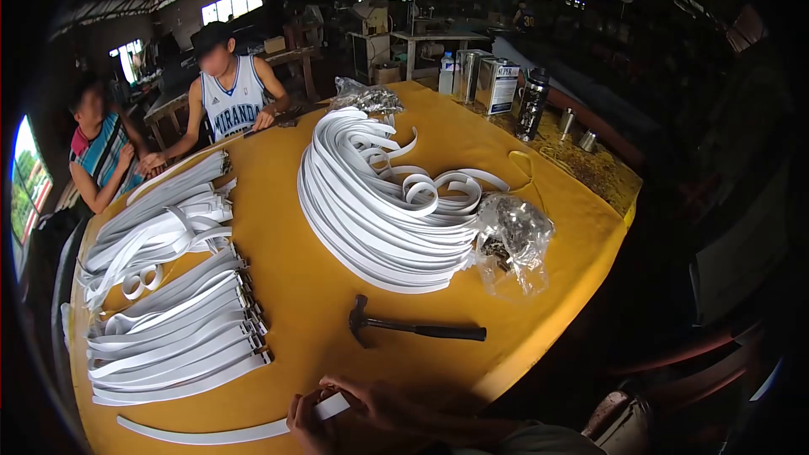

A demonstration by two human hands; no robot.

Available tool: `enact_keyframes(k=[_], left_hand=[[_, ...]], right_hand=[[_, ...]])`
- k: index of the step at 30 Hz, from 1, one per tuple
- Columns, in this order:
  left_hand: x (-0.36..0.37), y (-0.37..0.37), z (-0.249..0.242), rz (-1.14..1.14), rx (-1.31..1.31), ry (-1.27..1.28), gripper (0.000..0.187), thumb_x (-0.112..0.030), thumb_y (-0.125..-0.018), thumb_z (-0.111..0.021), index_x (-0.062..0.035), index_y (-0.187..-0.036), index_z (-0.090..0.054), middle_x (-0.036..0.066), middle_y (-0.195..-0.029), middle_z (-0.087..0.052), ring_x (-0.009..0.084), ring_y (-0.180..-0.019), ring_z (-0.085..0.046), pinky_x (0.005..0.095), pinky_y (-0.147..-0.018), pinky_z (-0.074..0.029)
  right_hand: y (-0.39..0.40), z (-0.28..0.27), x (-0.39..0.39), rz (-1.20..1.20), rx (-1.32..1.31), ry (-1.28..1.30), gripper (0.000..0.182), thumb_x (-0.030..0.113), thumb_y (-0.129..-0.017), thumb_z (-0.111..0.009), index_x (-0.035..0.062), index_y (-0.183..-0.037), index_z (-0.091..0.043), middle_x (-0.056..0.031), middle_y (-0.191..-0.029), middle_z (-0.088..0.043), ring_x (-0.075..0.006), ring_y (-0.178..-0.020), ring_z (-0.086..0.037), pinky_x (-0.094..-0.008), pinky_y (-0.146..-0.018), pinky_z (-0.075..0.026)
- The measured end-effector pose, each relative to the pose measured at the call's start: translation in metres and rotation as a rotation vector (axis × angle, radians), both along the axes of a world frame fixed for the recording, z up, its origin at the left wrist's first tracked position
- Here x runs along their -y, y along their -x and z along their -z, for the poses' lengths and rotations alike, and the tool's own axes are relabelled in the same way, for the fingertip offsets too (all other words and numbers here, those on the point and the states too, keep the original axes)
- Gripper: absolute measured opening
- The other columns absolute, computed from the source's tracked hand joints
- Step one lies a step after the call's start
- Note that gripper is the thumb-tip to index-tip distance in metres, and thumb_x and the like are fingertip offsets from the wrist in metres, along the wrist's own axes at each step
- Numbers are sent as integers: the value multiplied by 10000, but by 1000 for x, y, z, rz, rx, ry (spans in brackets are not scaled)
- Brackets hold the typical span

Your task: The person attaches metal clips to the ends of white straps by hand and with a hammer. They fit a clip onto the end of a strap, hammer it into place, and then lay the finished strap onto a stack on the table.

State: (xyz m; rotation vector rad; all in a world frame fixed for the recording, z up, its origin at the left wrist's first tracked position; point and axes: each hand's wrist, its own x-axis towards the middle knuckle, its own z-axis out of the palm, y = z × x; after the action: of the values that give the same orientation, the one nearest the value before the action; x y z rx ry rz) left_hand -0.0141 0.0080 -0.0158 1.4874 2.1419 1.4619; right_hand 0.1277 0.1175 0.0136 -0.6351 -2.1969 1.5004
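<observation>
At the table's near edge, my left hand [309, 425] is closed around a white belt strap [211, 436]. The strap's long tail curves away to the left on the yellow tabletop. Its short end pokes out above my left fingers, where my right hand [371, 403] pinches it with bent fingers. Any small part between the fingertips is too dark to make out. Just beyond my hands lies a black hammer [421, 329], head to the left.
Belt straps with metal buckles lie in stacks [177, 329] at left. A large pile of straps [371, 219] fills the middle, beside a plastic bag of metal parts [514, 240]. Cans [503, 84] and a dark bottle [532, 105] stand far right. Two people [227, 88] [105, 152] sit across the table.
</observation>
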Motion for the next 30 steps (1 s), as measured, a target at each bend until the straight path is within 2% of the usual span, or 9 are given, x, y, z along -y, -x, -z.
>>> enact_keyframes(k=[4, 6, 9, 10, 12, 16, 18, 21, 30], left_hand=[[-1, -3, -9, -53, -64, 2, 351, 65, -716, -585, -21, -1042, -683, 180, -886, -632, 367, -824, -624, 405, -735, -498], [-2, -3, -8, -71, -70, -13, 333, 64, -713, -583, -19, -1020, -679, 182, -865, -627, 369, -803, -622, 406, -723, -497], [-6, -3, -10, -56, -85, -67, 291, 62, -714, -574, -15, -979, -666, 183, -822, -614, 376, -759, -615, 412, -703, -499], [-7, -5, -13, -61, -88, -85, 271, 58, -721, -572, -12, -966, -664, 179, -804, -605, 364, -730, -608, 402, -678, -492], [-6, -6, -16, -64, -91, -97, 251, 54, -727, -569, -10, -952, -661, 175, -785, -597, 352, -702, -600, 392, -653, -484], [-3, -3, -8, -55, 17, -95, 156, 5, -761, -593, -3, -908, -645, 136, -739, -560, 246, -645, -540, 336, -593, -430], [-4, -4, -10, -33, 91, -143, 124, -13, -773, -602, -1, -892, -637, 119, -725, -546, 210, -635, -516, 320, -581, -413], [-4, -4, -14, -7, 62, -143, 118, -58, -790, -624, 3, -891, -625, 81, -718, -517, 171, -647, -488, 311, -581, -405], [4, 5, 17, 5, 107, -135, 253, -233, -870, -629, 18, -905, -627, 48, -738, -519, 154, -673, -481, 294, -597, -405]], right_hand=[[7, 13, -2, -7, -81, -21, 448, -42, -890, -606, 64, -1322, -549, -113, -1099, -699, -272, -971, -700, -354, -792, -537], [11, 18, -4, 58, -317, -80, 323, -22, -931, -584, 40, -1246, -614, -126, -1114, -694, -274, -1004, -689, -337, -824, -532], [11, 20, -9, 14, -235, -15, 260, 17, -981, -549, 17, -1228, -630, -128, -1128, -693, -242, -1049, -675, -325, -856, -524], [11, 21, -8, 16, -233, -13, 260, 17, -981, -549, 17, -1228, -630, -128, -1128, -693, -242, -1049, -675, -325, -856, -524], [12, 23, -5, 24, -257, 272, 258, 71, -1000, -551, -7, -1236, -621, -112, -1129, -694, -200, -1066, -661, -328, -873, -520], [14, 39, -7, -1, -338, 450, 259, 105, -994, -588, -24, -1214, -631, -78, -1112, -689, -141, -1027, -640, -308, -854, -514], [13, 31, -10, -27, -188, 613, 256, 111, -976, -616, -27, -1190, -641, -60, -1081, -687, -104, -955, -619, -276, -824, -499], [10, 20, -13, -51, -186, 649, 240, 92, -969, -609, -25, -1176, -645, -50, -1040, -689, -70, -890, -591, -249, -790, -482], [7, 24, -19, -134, -260, 605, 225, 84, -970, -599, -23, -1161, -646, -36, -982, -679, -77, -822, -578, -261, -750, -484]])
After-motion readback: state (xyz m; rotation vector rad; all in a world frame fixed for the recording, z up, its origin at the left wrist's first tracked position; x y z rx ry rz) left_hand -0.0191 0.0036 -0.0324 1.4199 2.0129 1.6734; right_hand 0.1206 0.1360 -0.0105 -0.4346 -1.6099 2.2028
